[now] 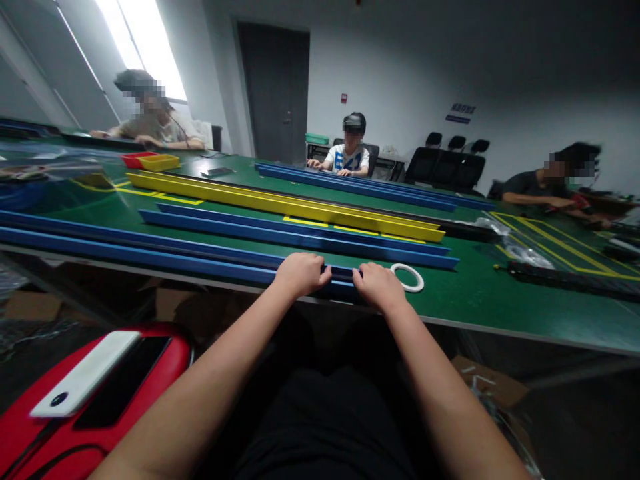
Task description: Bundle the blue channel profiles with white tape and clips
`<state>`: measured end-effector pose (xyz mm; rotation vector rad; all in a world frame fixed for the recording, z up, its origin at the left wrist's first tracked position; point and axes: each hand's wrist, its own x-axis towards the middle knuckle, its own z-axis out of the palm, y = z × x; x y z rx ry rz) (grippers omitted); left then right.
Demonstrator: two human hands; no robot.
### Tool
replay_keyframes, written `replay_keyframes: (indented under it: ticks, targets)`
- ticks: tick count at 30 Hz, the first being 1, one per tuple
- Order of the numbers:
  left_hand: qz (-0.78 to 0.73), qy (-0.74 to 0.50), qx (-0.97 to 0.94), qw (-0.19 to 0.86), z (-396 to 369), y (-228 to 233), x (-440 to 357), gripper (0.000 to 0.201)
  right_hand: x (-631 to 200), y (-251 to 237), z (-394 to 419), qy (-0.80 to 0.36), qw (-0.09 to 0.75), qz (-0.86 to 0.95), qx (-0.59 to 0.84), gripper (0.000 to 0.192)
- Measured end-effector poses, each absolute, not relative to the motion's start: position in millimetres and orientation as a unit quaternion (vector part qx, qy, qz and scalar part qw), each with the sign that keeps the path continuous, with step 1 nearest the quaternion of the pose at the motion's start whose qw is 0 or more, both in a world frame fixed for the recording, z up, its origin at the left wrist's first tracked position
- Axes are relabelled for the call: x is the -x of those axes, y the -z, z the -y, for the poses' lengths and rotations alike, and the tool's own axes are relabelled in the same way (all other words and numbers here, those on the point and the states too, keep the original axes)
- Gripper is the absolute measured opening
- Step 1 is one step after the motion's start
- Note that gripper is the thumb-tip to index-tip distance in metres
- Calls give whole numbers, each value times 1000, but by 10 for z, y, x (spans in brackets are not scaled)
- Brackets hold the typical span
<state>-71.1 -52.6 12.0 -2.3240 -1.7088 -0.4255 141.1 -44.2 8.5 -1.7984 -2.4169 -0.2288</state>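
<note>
Along the near edge of the green table lies a long blue channel strip (150, 257). My left hand (301, 273) rests on it, closed, with the fingers curled over its far wall. A short distance to the right, my right hand (379, 285) grips the same strip near its right end, fingers likewise bent over and partly hidden. Just beyond the right hand, a white ring (419, 283), which looks like a roll of tape, lies flat on the table. Another blue channel (300, 239) lies parallel behind the one in my hands.
A long yellow channel (280, 204) and further blue channels (360, 185) lie across the green table (480, 307). Red and yellow trays (159, 162) stand at the left. Three people sit around the table. A red stool (45, 360) beside me bears a white device and a phone.
</note>
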Motion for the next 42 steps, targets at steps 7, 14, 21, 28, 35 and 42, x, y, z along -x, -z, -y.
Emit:
replay_keyframes:
  ticks: [7,14,21,28,35,42]
  targets:
    - [580,151,791,120,526,-113,708,51,-1413,-87,451,74,57,794,600,56]
    - [555,200,798,125,533,-63,762,46,-1416,-99,426,58,48,795,602,56]
    - [594,226,753,168,555,-72,1055,51,-1390,-139,339,24,13,790,612,49]
    - [611,237,729,199,620,54,1485,45,-1313,-150,336,32,21,805,592,57]
    - [607,260,718,218,590,139,1486,39,-1339,-135,437,44,39,815,577,78]
    - [606,263,719,216,555,164,1499,36,-1325,-100,445,63,50,810,581,71]
